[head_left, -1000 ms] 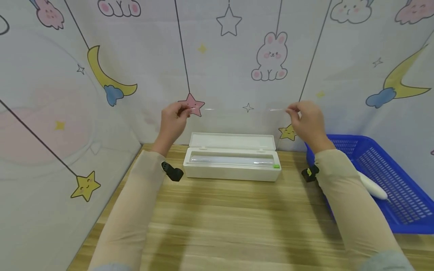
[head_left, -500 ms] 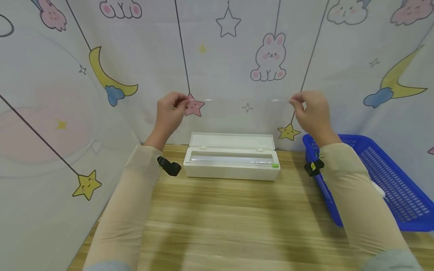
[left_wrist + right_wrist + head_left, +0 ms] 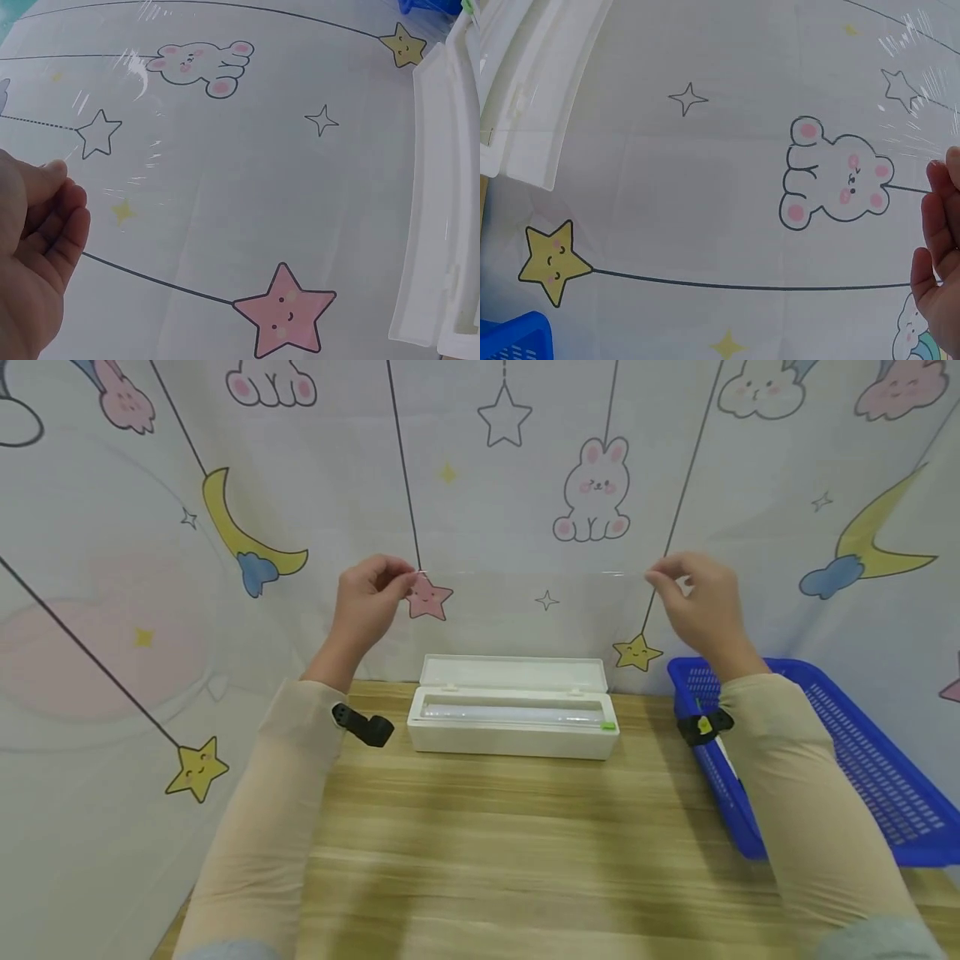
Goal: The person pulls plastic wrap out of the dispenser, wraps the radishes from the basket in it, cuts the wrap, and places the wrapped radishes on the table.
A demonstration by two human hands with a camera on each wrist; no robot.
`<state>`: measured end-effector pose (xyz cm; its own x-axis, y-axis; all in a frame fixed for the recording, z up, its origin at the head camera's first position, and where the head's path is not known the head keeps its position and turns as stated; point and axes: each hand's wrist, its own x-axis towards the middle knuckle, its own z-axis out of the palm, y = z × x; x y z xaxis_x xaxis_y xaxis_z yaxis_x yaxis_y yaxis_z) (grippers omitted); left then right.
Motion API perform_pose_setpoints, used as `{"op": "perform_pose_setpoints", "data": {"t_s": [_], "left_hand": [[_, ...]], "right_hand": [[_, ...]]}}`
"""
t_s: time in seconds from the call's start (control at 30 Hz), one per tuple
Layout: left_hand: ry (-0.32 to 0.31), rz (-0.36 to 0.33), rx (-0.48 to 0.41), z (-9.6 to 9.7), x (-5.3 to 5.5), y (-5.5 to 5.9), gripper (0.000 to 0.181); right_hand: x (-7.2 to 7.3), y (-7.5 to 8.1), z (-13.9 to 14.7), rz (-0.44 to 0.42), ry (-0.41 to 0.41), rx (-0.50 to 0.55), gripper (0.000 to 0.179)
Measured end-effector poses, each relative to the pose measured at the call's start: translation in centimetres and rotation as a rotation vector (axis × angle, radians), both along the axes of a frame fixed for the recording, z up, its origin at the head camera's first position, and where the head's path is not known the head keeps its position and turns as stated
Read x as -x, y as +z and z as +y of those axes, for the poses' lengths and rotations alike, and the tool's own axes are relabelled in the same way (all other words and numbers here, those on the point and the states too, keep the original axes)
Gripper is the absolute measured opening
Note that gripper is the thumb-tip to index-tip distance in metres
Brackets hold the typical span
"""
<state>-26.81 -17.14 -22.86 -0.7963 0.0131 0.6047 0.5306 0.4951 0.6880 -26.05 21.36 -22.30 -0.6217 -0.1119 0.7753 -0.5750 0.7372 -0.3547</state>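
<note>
A sheet of clear cling film (image 3: 525,574) stretches between two raised hands, showing mainly as a thin glinting top edge. My left hand (image 3: 367,602) pinches one upper corner between thumb and forefinger; my right hand (image 3: 701,606) pinches the opposite corner the same way. Glare streaks and fine creases mark the film (image 3: 139,71) in the left wrist view, and the right wrist view has similar shine on the film (image 3: 911,97) near the fingertips. Below and behind stands a white cling film dispenser (image 3: 513,743), lid (image 3: 513,673) raised, with a film roll (image 3: 517,714) inside.
A green slider (image 3: 607,726) sits at the dispenser's right end. To the right, a blue plastic basket (image 3: 885,768) stands on the wooden table (image 3: 480,860), partly hidden by the right sleeve. Behind rises a wall covering (image 3: 495,510) printed with stars and rabbits.
Both hands have risen and moved slightly apart, lifting the film's top edge higher with them. The dispenser stays put. The white object in the basket is now mostly behind the right sleeve.
</note>
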Motion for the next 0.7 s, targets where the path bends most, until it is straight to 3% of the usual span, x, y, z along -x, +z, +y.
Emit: {"op": "perform_pose_setpoints", "data": {"t_s": [0.23,0.4,0.53,0.6,0.7], "left_hand": [[-0.031,-0.037,0.058,-0.9,-2.7,0.2,0.02],[-0.072,0.023,0.151,-1.7,-5.7,-0.7,0.014],[-0.156,0.139,0.194,-2.3,-8.8,-2.0,0.003],[-0.188,0.183,0.203,-2.6,-10.5,-2.9,0.008],[-0.227,0.204,0.19,-2.8,-12.9,-4.7,0.015]], "right_hand": [[-2.6,0.0,0.4,-0.137,-0.01,0.03,0.027],[-5.7,-0.8,1.0,-0.18,0.017,0.001,0.024],[-8.7,-2.5,1.5,-0.187,0.09,0.041,0.016],[-10.2,-3.5,1.5,-0.191,0.154,0.092,0.008],[-12.2,-5.4,1.9,-0.2,0.353,0.211,0.011]]}}
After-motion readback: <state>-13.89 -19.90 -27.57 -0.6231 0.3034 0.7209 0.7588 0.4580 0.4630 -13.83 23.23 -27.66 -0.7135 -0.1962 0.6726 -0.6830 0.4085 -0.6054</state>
